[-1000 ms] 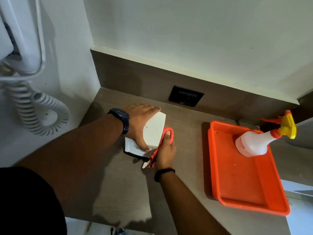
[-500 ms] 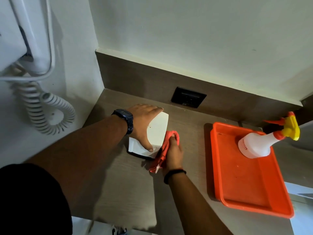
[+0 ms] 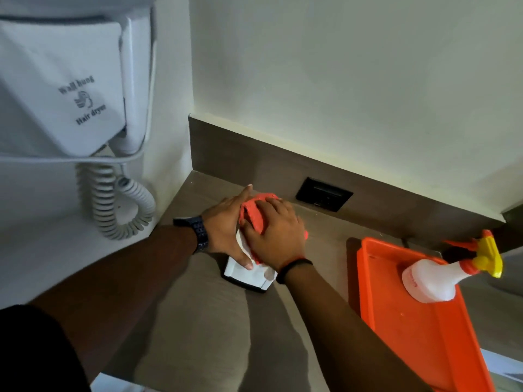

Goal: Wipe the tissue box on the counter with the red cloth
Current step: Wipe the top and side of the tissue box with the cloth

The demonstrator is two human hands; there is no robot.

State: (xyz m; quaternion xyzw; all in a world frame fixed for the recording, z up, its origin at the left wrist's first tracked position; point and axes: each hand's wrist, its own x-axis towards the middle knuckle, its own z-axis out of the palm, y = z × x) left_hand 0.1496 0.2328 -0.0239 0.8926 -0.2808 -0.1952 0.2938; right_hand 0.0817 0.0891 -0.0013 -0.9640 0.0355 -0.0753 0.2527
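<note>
Head camera view, looking down at a brown table point(image 3: 198, 321) set in a corner. The right hand point(image 3: 276, 233) lies flat on top of a white tissue box point(image 3: 249, 274), fingers point(image 3: 261, 206) spread and pressing a red cloth point(image 3: 256, 215) against the box's top. The left hand point(image 3: 226, 229) steadies the box's left side, fingers extended, thumb on the near face. The box sits near the back left corner of the table, its long axis running from near to far. On the left wall hangs a white hair dryer point(image 3: 62, 86) printed "Wall hung Hair dryer". To the right, an orange tray point(image 3: 424, 335) holds a spray bottle point(image 3: 433, 278) lying on its side; its label is unreadable.
</note>
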